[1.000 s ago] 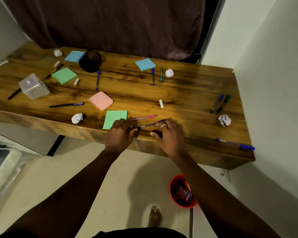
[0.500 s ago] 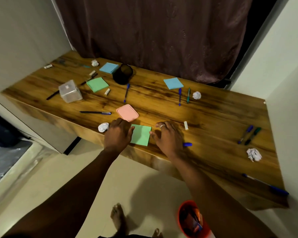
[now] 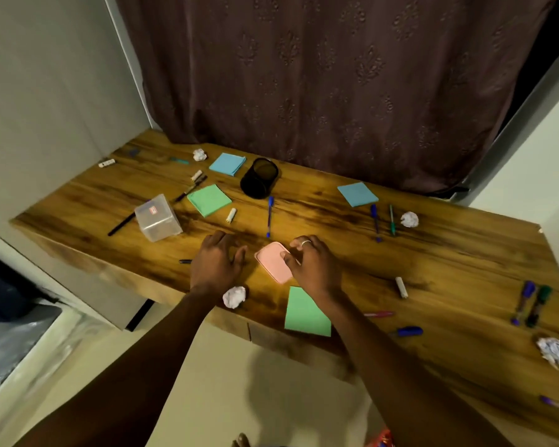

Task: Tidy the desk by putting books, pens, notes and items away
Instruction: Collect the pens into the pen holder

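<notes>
My right hand [image 3: 313,262] rests at the right edge of a pink sticky-note pad [image 3: 271,261], thumb and fingertips touching it. Just left of the pad, my left hand [image 3: 218,264] lies flat on the wooden desk [image 3: 449,279], fingers apart, covering most of a dark pen [image 3: 185,261]. A green pad [image 3: 307,312] lies under my right forearm at the front edge. A crumpled paper ball [image 3: 234,296] sits by my left wrist. A black mesh pen holder [image 3: 259,182] stands at the back.
A clear plastic box [image 3: 158,217], another green pad [image 3: 209,200] and two blue pads [image 3: 228,163] [image 3: 358,194] lie farther back. Several pens, markers [image 3: 530,303], small white sticks and paper balls [image 3: 409,219] are scattered about. An orange bin [image 3: 381,440] stands on the floor.
Both hands left the pens by the front edge, passed the near green pad and moved back and left to the pink pad. The view swung left.
</notes>
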